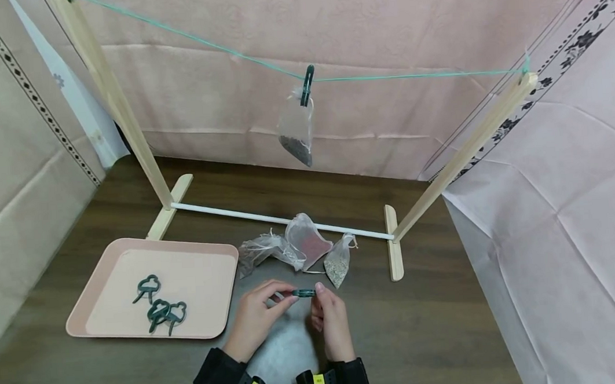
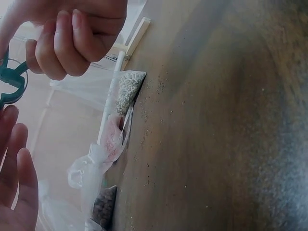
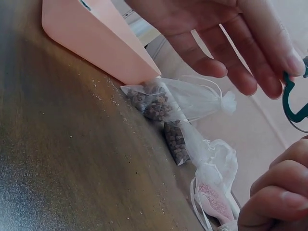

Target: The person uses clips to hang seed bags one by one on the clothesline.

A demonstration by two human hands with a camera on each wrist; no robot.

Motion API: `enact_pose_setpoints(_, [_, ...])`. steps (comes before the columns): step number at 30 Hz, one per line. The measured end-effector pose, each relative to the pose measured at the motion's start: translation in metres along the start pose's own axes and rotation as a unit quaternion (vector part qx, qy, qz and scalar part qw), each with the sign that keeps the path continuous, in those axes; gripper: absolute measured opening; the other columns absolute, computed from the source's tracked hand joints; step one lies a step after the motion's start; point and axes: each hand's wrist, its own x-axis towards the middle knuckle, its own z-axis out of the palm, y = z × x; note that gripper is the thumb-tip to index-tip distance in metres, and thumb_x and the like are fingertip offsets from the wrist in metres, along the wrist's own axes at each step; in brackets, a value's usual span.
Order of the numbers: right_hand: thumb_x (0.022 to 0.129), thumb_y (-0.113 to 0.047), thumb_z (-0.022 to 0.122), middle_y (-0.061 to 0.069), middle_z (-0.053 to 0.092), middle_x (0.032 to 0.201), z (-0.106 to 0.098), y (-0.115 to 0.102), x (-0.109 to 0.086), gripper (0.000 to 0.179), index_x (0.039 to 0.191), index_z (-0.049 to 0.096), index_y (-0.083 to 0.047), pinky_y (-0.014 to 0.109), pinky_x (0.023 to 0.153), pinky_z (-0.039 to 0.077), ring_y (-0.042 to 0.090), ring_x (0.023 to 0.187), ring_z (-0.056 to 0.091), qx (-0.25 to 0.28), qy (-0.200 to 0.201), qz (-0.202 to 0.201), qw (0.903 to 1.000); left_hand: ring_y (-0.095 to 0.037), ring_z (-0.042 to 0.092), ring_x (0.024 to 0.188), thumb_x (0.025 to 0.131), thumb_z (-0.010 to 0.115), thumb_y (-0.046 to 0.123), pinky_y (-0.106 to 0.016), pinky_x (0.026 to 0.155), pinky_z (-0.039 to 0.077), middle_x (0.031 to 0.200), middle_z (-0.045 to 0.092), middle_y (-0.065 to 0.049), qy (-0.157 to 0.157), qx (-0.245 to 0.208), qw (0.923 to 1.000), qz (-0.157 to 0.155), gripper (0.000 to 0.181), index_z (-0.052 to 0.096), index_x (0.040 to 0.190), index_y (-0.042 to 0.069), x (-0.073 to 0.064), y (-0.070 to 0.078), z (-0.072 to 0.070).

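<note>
Above the table, between both hands, is a dark green clothespin (image 1: 304, 293); its green arms (image 2: 12, 79) show at the edge of the left wrist view. My left hand (image 1: 261, 311) pinches one end between thumb and fingertips, the other fingers spread loosely. My right hand (image 1: 331, 318) pinches the other end, its remaining fingers curled in. Just beyond lie sheer drawstring bags: one with pale grains (image 1: 338, 261), one with pink granules (image 1: 310, 244), and bags with brown pieces (image 3: 153, 103). Another small bag (image 1: 296, 129) hangs from the line by a dark green clothespin (image 1: 307, 86).
A pink tray (image 1: 104, 295) at left holds several green clothespins (image 1: 159, 311). A teal line (image 1: 411, 75) runs between two wooden posts (image 1: 120, 103), joined low down by a white rod (image 1: 230, 211). Crumbs dot the wooden table (image 1: 439, 324).
</note>
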Motion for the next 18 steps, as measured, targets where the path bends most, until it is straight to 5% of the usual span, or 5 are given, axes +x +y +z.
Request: enact_pose_setpoints(18, [0.09, -0.043, 0.046, 0.001, 0.026, 0.054, -0.0023, 0.0084, 0.0027, 0.044, 0.065, 0.038, -0.008, 0.022, 0.042, 0.022, 0.013, 0.042, 0.024, 0.001, 0.023, 0.011, 0.9997, 0.0, 0.056, 0.073, 0.076, 0.066, 0.04, -0.022, 0.059, 0.046, 0.084, 0.06, 0.021, -0.002, -0.026, 0.9993, -0.025, 0.018, 0.067, 0.091, 0.032, -0.0016, -0.0003, 0.0027])
